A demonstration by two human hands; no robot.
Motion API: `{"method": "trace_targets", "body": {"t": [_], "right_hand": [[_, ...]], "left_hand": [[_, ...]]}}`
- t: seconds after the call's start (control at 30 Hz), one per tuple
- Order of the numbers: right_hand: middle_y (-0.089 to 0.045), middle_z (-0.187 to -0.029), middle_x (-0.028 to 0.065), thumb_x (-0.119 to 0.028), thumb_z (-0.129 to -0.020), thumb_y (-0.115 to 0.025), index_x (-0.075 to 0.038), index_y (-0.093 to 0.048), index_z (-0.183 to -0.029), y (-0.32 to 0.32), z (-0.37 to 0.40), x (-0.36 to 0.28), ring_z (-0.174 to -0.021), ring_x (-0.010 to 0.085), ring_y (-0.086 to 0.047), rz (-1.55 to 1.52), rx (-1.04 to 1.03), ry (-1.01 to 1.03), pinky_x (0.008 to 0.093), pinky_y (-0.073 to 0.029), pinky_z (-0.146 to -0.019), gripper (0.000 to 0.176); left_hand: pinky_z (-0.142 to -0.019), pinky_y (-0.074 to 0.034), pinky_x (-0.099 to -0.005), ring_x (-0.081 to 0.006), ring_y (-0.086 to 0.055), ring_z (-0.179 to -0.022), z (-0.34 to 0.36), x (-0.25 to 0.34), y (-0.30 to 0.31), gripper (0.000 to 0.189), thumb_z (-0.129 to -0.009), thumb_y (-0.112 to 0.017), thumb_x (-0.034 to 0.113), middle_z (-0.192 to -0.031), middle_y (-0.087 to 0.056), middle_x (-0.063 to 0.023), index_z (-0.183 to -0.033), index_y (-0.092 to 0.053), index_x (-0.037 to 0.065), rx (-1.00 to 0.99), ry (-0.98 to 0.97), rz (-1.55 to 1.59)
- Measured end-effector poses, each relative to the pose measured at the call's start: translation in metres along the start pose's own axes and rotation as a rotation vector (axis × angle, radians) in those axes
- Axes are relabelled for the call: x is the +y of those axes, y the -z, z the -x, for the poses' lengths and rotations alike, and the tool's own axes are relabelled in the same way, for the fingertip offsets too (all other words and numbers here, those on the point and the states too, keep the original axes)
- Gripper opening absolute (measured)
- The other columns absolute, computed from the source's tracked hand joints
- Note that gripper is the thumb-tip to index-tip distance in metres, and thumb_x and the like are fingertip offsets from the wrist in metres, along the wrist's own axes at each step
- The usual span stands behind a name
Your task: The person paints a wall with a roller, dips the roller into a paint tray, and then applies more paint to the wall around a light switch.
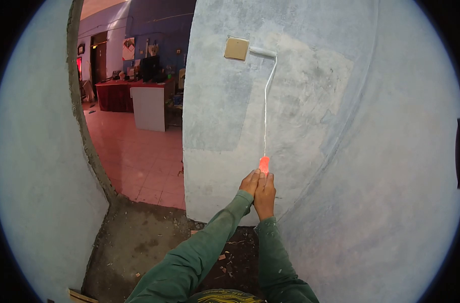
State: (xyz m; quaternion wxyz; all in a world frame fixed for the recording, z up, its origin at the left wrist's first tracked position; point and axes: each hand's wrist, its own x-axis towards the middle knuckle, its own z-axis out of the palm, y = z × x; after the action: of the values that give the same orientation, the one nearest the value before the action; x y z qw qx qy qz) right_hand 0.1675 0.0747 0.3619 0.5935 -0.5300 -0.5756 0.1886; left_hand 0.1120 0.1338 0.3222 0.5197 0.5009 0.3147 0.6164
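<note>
Both my hands grip the orange handle of a paint roller (264, 164), side by side and touching. My left hand (249, 182) wraps the handle from the left, and my right hand (265, 193) closes round it on the right. A long, thin white rod runs up from the handle to a small white roller head (263, 52). That head lies against the grey-white wall (290, 111), just right of a tan square cover plate (236, 48). Darker and lighter patches mark the wall around it. The lower part of the handle is hidden inside my hands.
Left of the wall, a doorway with a rough cement edge (74, 91) opens onto a room with a pink-lit tiled floor (149, 166) and a red-covered table (113, 97). Bits of debris lie on the bare cement floor (134, 242). Another pale wall (391, 177) rises at right.
</note>
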Motion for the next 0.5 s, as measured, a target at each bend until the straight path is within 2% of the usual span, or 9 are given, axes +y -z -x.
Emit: {"method": "trace_targets", "body": {"t": [0.17,0.37,0.43,0.5], "right_hand": [[-0.056,-0.079,0.0302,-0.03,-0.094,-0.037,0.0,-0.04,-0.095,-0.001,-0.016,-0.019,-0.076,0.0473,-0.054,0.021,0.008,0.009,0.0482,-0.041,-0.064,0.03],[-0.056,-0.084,0.0316,-0.031,-0.094,-0.036,0.0,-0.041,-0.096,0.003,-0.049,-0.053,-0.081,0.0478,-0.054,0.032,0.023,0.02,0.0488,-0.041,-0.068,0.032],[-0.056,-0.085,0.0319,-0.031,-0.093,-0.036,0.0,-0.041,-0.096,0.004,-0.056,-0.058,-0.082,0.0481,-0.054,0.036,0.025,0.032,0.0488,-0.041,-0.068,0.032],[-0.056,-0.086,0.0324,-0.031,-0.093,-0.036,0.0,-0.041,-0.096,0.005,-0.058,-0.062,-0.082,0.0487,-0.054,0.04,0.02,0.032,0.0494,-0.041,-0.067,0.032]], "left_hand": [[-0.081,-0.041,-0.0259,-0.0129,-0.051,-0.088,-0.01,0.029,-0.002,0.038,-0.094,-0.04,0.034,-0.098,-0.057,-0.0059,-0.107,-0.055,0.002,-0.041,0.038,0.047],[-0.082,-0.041,-0.0256,-0.0129,-0.051,-0.09,-0.045,0.063,-0.013,0.041,-0.094,-0.042,0.035,-0.1,-0.058,-0.0062,-0.112,-0.055,0.001,-0.061,-0.047,0.032],[-0.083,-0.042,-0.0274,-0.0157,-0.053,-0.09,-0.051,0.069,-0.019,0.046,-0.092,-0.041,0.041,-0.099,-0.06,-0.0093,-0.112,-0.056,0.002,-0.022,-0.074,0.046],[-0.083,-0.042,-0.0275,-0.0159,-0.053,-0.091,-0.049,0.071,-0.019,0.046,-0.092,-0.041,0.041,-0.1,-0.06,-0.0093,-0.112,-0.056,0.002,-0.022,-0.05,0.052]]}}
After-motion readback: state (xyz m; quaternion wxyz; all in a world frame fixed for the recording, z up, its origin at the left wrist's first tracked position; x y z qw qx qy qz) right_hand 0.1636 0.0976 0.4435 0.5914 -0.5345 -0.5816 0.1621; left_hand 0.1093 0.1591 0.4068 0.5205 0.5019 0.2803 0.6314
